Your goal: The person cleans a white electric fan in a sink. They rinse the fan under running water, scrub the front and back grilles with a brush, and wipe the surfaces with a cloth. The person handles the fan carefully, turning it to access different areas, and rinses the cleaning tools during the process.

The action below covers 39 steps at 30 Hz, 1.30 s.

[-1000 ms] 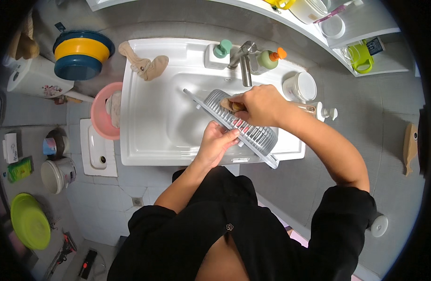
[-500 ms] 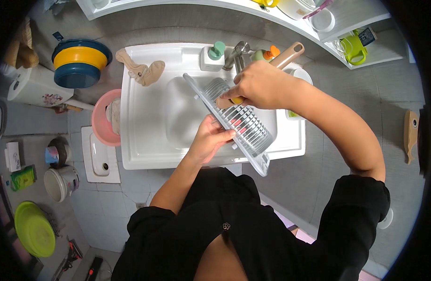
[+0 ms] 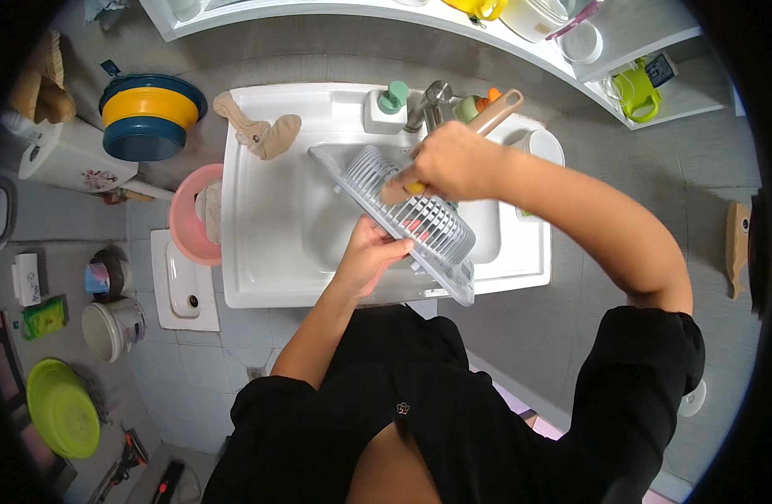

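A grey plastic slotted rack (image 3: 449, 241) is held tilted above the white sink (image 3: 264, 281). Its long rim slopes from upper left to lower right. My left hand (image 3: 371, 259) grips it from the near side, and some fingertips show through the slats. My right hand (image 3: 460, 164) is closed around a long-handled beige brush (image 3: 500, 111) with a hanging hole in its handle end. The brush's head end rests against the slats at the rack's upper part. A small yellow patch shows beneath the right hand; the bristles are hidden.
Behind the sink stand a faucet (image 3: 437, 97) and a white soap bottle (image 3: 386, 113) with a green pump. A beige sock (image 3: 272, 137) lies on the sink's far left corner. Left of it are a pink basin (image 3: 183, 220) and a blue-yellow bucket (image 3: 146, 109). A white shelf (image 3: 319, 18) runs along the back.
The rack has turned slightly and shifted left, its lower end now higher. My right hand and the brush have moved a little left and nearer to me.
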### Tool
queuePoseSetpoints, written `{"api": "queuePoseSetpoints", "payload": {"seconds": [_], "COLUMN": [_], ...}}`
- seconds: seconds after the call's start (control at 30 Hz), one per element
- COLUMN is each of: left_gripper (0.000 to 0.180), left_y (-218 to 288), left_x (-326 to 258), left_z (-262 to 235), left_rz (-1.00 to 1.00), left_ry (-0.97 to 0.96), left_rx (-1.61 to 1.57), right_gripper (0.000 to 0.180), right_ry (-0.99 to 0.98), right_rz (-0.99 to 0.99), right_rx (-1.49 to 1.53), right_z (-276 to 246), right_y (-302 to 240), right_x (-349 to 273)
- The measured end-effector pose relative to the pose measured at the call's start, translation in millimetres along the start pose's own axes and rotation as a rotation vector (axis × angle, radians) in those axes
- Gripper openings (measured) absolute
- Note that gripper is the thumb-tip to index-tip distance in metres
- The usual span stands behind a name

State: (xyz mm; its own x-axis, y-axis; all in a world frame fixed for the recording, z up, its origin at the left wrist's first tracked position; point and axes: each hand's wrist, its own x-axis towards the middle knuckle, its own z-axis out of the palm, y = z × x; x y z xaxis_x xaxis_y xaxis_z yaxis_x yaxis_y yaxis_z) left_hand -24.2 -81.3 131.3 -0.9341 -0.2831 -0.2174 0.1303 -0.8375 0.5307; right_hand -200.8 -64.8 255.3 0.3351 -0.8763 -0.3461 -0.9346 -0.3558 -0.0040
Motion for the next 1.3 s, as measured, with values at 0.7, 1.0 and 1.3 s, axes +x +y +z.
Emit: {"api": "queuePoseSetpoints", "payload": {"seconds": [0.7,1.0,1.3], "left_gripper": [0.031,0.043,0.028], "left_y": [2.1,-6.2,-34.5], "left_x": [2.7,-1.8,0.8], "left_z": [-12.1,-21.8,-46.7], "left_rz": [0.037,-0.035,0.028], "left_ry": [0.111,0.226,0.096], "left_rx": [0.044,-0.076,-0.019], "right_gripper": [0.017,0.036,0.029], "right_ry": [-0.161,-0.14,-0.012], "right_rz": [0.117,0.239,0.473], "right_rx": [0.085,0.078,0.098], "right_z": [9.6,14.7,42.3], "right_y": [-3.7,-9.5,-43.5], "right_x": [35.8,32.7,30.9]}}
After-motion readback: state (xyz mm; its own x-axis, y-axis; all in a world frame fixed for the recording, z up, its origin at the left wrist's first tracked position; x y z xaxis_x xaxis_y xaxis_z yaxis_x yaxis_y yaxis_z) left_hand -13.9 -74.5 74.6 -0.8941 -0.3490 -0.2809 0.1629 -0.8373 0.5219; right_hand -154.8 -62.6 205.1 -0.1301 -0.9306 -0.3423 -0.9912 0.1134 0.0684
